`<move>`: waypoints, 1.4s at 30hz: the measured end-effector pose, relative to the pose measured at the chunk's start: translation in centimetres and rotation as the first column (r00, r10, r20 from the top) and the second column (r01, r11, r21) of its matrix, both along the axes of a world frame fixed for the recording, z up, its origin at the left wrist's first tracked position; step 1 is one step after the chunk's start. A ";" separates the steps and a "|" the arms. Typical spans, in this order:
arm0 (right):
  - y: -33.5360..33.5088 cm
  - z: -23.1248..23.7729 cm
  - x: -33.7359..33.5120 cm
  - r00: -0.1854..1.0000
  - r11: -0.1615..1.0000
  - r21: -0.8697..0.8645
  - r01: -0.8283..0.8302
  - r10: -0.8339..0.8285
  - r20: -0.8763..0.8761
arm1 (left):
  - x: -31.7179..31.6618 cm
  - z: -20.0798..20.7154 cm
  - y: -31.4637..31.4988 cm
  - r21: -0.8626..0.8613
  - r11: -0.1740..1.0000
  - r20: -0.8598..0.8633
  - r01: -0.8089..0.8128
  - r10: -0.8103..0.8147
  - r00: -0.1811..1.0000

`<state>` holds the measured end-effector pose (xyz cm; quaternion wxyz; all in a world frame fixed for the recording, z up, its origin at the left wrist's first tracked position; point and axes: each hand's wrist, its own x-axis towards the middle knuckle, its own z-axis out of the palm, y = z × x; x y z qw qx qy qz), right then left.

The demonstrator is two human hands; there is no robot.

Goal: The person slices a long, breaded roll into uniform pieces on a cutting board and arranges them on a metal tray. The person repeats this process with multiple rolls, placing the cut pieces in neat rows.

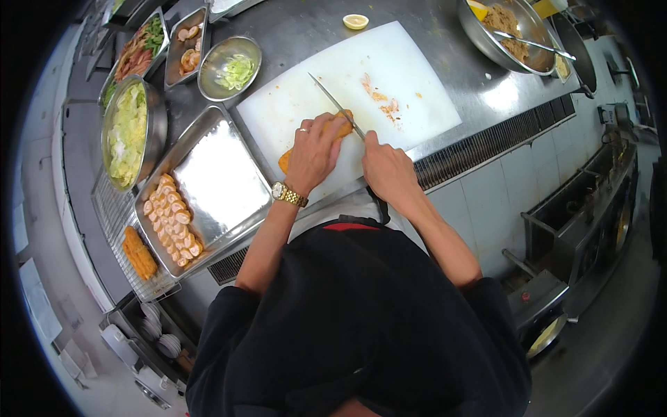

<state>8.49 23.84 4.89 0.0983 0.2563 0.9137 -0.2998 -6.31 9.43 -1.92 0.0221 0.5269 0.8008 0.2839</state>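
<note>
A long golden breaded roll (344, 125) lies on the white cutting board (424, 76). My left hand (314, 154), with a gold watch at the wrist, is closed over the roll, whose ends show on either side of it. My right hand (389, 168) grips a kitchen knife (326, 92) by its handle, mostly hidden in the fist. The blade slants across the roll's far right end, just beyond my left fingers. Whether the edge has entered the crust cannot be made out. Orange and pink crumbs (381, 99) are scattered right of the blade.
Left of the board, a metal tray (258, 208) holds rows of sliced rolls (170, 221). Another breaded roll (139, 253) lies on a wire rack (119, 212). Bowls of shredded greens (236, 71) and lettuce (126, 139) stand nearby. A mixing bowl (479, 42) sits far right; half a lemon (356, 21) lies behind the board.
</note>
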 end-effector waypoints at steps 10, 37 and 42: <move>0.1 -1.9 1.6 1.000 0.998 -0.058 -0.008 0.008 0.006 | -0.1 -0.4 -0.1 -0.013 1.000 0.035 -0.011 0.012 0.999; -0.4 1.9 0.5 0.999 0.999 -0.023 -0.025 0.024 -0.046 | -0.8 -0.1 -0.1 0.140 0.990 0.106 0.017 -0.032 0.994; -0.7 1.8 1.3 0.999 0.999 -0.043 0.001 0.001 0.037 | -0.9 -0.1 0.0 0.133 0.991 0.136 0.000 -0.018 0.991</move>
